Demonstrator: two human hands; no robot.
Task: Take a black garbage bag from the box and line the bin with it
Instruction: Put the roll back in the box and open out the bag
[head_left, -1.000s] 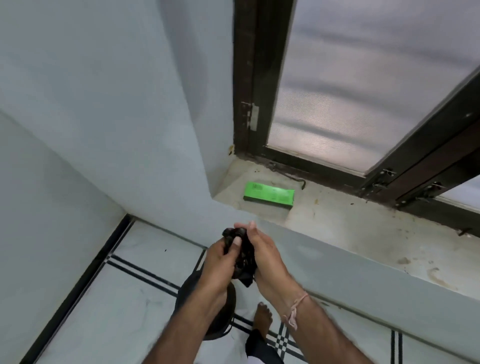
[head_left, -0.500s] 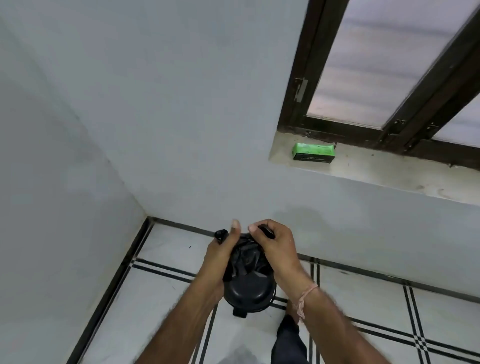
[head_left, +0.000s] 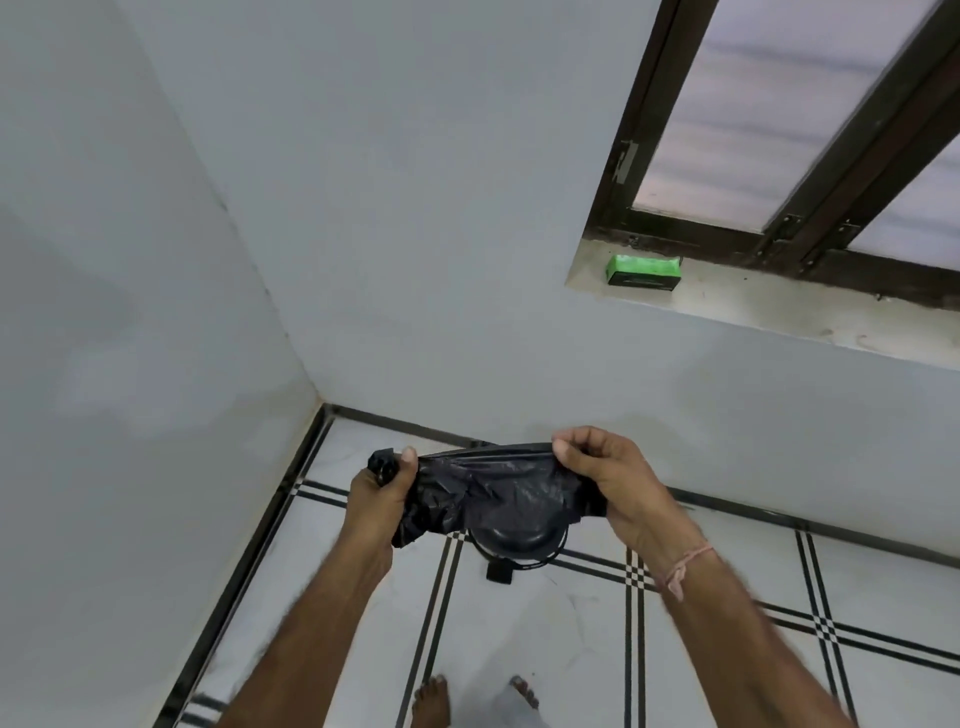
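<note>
A crumpled black garbage bag (head_left: 488, 491) is stretched between my two hands at mid-frame. My left hand (head_left: 382, 493) pinches its left end, and my right hand (head_left: 608, 480) pinches its upper right edge. Directly below the bag on the floor stands the black bin (head_left: 511, 543) with a closed round lid and a foot pedal; the bag hides most of it. The green box (head_left: 643, 270) lies on the window sill at the upper right, far from both hands.
The window sill (head_left: 779, 312) runs below a dark-framed window (head_left: 810, 130). Grey walls meet in a corner at the left. The white tiled floor (head_left: 571, 649) has black stripes. My bare feet (head_left: 431, 701) stand at the bottom edge.
My hands have drawn apart, spreading the bunched bag into a wide strip. The view has pulled back from the sill and tilted toward the floor and bin.
</note>
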